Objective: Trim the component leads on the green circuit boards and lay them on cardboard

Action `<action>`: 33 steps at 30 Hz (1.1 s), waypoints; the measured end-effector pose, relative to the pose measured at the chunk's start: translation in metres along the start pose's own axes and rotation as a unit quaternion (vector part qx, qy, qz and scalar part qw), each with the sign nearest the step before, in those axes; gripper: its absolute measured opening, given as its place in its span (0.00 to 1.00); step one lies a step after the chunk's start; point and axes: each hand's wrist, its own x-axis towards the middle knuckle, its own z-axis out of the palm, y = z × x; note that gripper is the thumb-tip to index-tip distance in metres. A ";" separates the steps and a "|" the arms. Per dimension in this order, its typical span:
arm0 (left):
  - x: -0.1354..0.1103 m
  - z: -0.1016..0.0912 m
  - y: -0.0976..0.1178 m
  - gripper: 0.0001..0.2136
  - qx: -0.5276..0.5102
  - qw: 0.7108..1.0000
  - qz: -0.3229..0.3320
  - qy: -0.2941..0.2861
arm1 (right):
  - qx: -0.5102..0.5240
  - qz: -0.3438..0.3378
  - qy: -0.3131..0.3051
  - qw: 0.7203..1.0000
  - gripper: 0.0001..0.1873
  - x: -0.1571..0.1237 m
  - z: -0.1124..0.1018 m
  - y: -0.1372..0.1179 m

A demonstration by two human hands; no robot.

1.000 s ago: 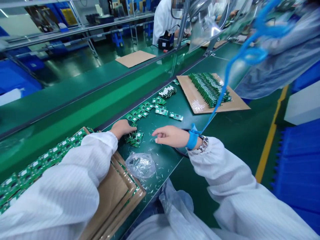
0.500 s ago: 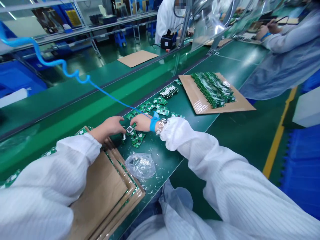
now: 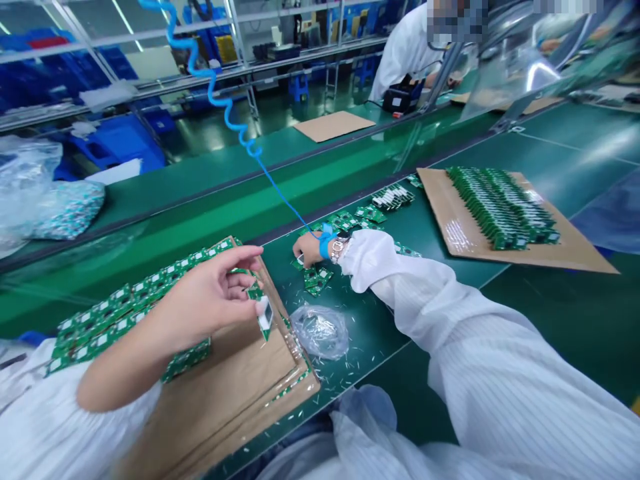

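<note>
Presently pinching one small green circuit board (image 3: 265, 323) between thumb and fingers of the left hand (image 3: 220, 293), above the right part of a cardboard stack (image 3: 235, 373). Held steeply by its upper end, with its long axis running downward and slightly to the right, and with the lower corner pointing to the cardboard. Turned to the right with its face, showing there a white square part with a dark window.

With the right hand (image 3: 306, 248), bending the fingers down over a small group of loose circuit boards (image 3: 318, 281) on the green worktop (image 3: 367, 333). Perhaps touching one with a white part, but cannot tell from this angle whether gripping it or not. Around the right wrist, a blue strap (image 3: 326, 244) just beside a metal watch (image 3: 338, 251); from the strap, a blue coiled cord (image 3: 231, 123) toward the upper left.

Near the right edge of the stack, a crumpled clear plastic bag (image 3: 320, 332), with thin pale slivers (image 3: 353, 365) scattered about it. On the left part of the stack, close rows of circuit boards (image 3: 115, 310), partly hidden behind the left forearm. Farther right, a cardboard sheet (image 3: 460, 240) under two dense rows of leaning boards (image 3: 500, 207).
</note>
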 end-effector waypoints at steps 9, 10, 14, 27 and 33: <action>-0.068 -0.004 -0.023 0.28 -0.240 0.962 -0.011 0.128 | 0.033 -0.065 0.194 0.978 0.18 -0.048 -0.027 -0.036; -0.073 -0.004 -0.025 0.28 -0.261 0.955 -0.018 0.137 | 0.053 -0.097 0.227 0.968 0.18 -0.062 -0.031 -0.047; -0.089 -0.001 -0.031 0.33 -0.348 0.920 -0.069 0.165 | 0.171 -0.369 0.362 0.839 0.11 -0.118 -0.032 -0.100; -0.132 0.028 -0.043 0.41 -0.531 0.818 -0.098 0.198 | 0.025 -0.488 0.364 0.793 0.12 -0.150 -0.024 -0.166; -0.142 0.027 -0.057 0.35 -0.526 0.841 -0.060 0.110 | -0.051 -0.470 0.355 0.806 0.10 -0.169 -0.029 -0.178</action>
